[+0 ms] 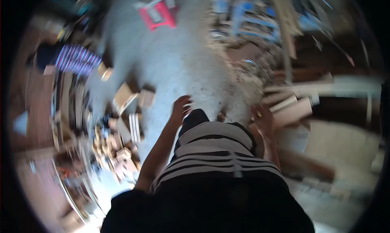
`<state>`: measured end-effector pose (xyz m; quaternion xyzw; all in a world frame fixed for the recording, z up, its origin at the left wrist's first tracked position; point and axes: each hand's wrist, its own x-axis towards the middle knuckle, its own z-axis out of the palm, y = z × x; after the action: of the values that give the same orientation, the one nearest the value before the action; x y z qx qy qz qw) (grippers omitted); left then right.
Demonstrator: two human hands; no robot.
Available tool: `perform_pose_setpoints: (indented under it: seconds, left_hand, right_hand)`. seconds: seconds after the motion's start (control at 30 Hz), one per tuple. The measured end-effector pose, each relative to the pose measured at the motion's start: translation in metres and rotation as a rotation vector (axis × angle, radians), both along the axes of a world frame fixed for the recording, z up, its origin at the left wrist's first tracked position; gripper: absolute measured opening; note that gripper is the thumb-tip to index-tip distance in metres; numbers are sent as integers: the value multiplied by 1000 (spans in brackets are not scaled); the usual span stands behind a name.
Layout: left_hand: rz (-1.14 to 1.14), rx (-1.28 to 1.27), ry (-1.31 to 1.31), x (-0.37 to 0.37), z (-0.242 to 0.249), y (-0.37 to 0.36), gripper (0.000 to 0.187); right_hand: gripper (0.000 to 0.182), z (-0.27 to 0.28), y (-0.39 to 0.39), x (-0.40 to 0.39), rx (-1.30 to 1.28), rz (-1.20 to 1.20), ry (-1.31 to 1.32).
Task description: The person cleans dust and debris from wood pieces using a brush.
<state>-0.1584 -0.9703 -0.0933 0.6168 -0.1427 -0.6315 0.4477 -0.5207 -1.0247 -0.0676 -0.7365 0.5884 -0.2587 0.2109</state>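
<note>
I look down at my own striped shirt, standing on a grey concrete floor (166, 70). My left hand (181, 108) hangs in front of my left hip with its fingers apart and nothing in them. On the other side, my right hand (263, 118) hangs beside my right hip, its fingers loosely apart and blurred by motion. A small yellow spot shows at its fingers. In this view the right hand overlaps the near ends of some wooden boards (294, 112).
Ahead stands a pink and white stool (158, 16). A person in a striped top (77, 59) is at the left, near wooden blocks (126, 97) and a heap of offcuts (111, 145). Wood scraps and shavings (250, 80) lie at the right, by a blue frame (256, 24).
</note>
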Motion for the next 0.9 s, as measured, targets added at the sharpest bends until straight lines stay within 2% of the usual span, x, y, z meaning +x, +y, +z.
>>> perform_pose_setpoints:
  seconds: [0.03,0.07,0.1,0.13,0.17,0.2,0.23,0.3,0.4,0.47,0.5,0.53,0.6,0.7,0.77,0.83,0.9]
  left_hand:
    - [14,-137,-23,9,-20,12,34]
    - [32,-120,-42,19,-29,18,36]
    - [42,-5,15,29,-25,15,37]
    - [-84,-76,-97,37,-32,12,37]
    - [-29,64,-6,41,-28,3,36]
    - [-58,104,8,35,-28,-6,35]
    - [-58,139,11,32,-29,-16,34]
    - [-182,138,44,26,-30,-39,33]
    - [-474,113,-43,5,5,-100,30]
    - [-701,36,-172,-13,29,-129,28]
    - [-742,27,-180,-22,35,-147,28]
    - [-853,-38,-191,-24,39,-164,27]
    - [-1036,-174,-230,-33,34,-203,23]
    - [-1199,-253,-318,-46,17,-247,21]
    - [-1239,-248,-321,-64,7,-262,21]
    - [-1420,-286,-301,-86,-3,-272,21]
    - [-1498,-288,-316,-124,2,-264,20]
  right_hand:
    - [24,8,1,4,21,10,56]
    - [22,17,2,9,48,-8,113]
    - [26,-10,10,8,8,-66,115]
    - [25,8,18,9,-25,-89,195]
    - [25,22,28,17,-22,-188,230]
    - [25,11,33,14,40,-257,174]
    - [24,-15,42,9,-56,-210,189]
    - [20,7,58,11,147,-402,97]
    - [17,8,68,26,218,-562,184]
    - [15,2,89,31,230,-692,134]
    - [14,2,97,30,223,-746,122]
    - [14,1,105,38,298,-843,103]
    - [15,12,115,50,349,-1034,47]
    - [19,-5,135,71,355,-1202,44]
    - [19,-14,147,78,359,-1282,27]
    - [19,-14,150,76,373,-1381,-20]
    - [18,-32,156,65,315,-1417,-48]
